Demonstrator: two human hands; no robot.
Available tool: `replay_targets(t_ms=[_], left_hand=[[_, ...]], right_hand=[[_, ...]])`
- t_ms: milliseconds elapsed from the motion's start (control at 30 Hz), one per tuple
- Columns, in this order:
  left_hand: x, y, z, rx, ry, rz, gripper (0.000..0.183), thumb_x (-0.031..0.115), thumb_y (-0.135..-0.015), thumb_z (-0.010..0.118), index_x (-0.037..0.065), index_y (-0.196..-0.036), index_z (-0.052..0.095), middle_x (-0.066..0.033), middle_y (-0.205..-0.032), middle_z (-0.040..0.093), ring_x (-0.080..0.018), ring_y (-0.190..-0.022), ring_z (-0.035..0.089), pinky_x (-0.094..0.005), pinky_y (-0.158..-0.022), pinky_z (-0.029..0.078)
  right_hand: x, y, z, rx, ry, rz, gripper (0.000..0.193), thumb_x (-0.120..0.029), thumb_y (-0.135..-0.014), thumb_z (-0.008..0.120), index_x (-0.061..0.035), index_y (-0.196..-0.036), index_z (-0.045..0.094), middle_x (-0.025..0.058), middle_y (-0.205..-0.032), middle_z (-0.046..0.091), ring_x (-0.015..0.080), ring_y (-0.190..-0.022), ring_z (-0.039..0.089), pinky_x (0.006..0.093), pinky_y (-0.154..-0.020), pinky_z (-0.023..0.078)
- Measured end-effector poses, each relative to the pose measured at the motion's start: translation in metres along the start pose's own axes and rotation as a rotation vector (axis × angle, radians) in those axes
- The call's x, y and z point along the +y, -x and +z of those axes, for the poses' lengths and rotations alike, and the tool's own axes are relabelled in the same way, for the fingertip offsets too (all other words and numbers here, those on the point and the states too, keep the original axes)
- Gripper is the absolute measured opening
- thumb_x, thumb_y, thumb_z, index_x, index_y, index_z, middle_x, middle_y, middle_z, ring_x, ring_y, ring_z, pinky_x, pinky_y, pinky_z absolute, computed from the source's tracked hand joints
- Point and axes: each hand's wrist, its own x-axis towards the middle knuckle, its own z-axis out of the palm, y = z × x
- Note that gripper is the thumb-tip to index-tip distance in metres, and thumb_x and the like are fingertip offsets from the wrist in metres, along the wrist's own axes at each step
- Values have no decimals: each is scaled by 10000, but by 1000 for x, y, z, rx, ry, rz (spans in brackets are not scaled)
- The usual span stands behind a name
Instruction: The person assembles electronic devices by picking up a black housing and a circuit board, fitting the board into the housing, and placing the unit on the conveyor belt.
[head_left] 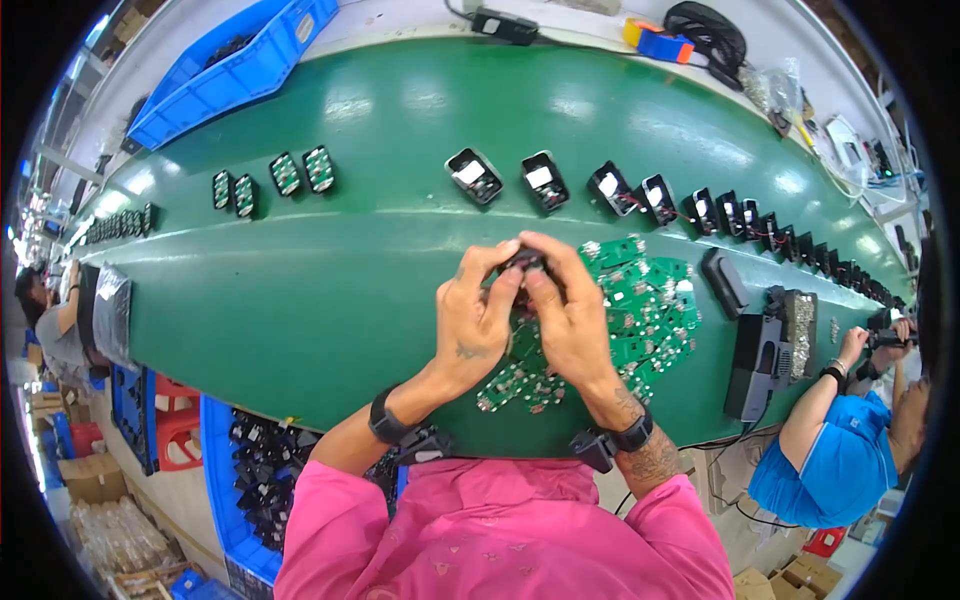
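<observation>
A small dark casing [527, 259], partly hidden by the fingers, sits above the middle of the green desk [300, 290]. The left hand [474, 318] and right hand [574, 322] both curl closed around it, thumbs pressing on its near side. Just beside and beneath the right hand spreads a pile of green circuit boards [652, 312]. Beyond, open black housings [545, 183] stretch rightward in a row; board-filled housings [286, 174] stand farther left.

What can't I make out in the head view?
All in the head view:
Held part: mostly covered by left hand and right hand.
Boards: some hidden behind right hand.
Lower blue bin: partly behind pink sleeve.
Farthest right cases: insides too small.
</observation>
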Motion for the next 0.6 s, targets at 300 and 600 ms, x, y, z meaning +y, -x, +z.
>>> replay_targets(t_ms=[300, 600], left_hand=[[-25, -115, -113, 130, -258, -249, 212, 135, -1001, 480, -16, -1138, 537, -144, -937, 645, -214, -539, 671, -278, -431, 526], [-111, -164, -170, 276, -1031, 160, 372, 169, -964, 552, -3, -1293, 563, -245, -894, 691, -312, -625, 697, -396, -619, 538]], right_hand=[[-6, 1, -39, -308, 665, -367, 327, -141, -766, 784, -84, -1078, 704, 98, -1028, 580, 280, -990, 554, 364, -848, 473], [-12, 33, -13, -563, 984, -472, 235, -172, -698, 807, -116, -894, 690, 77, -1188, 544, 292, -1193, 455, 439, -943, 371]])
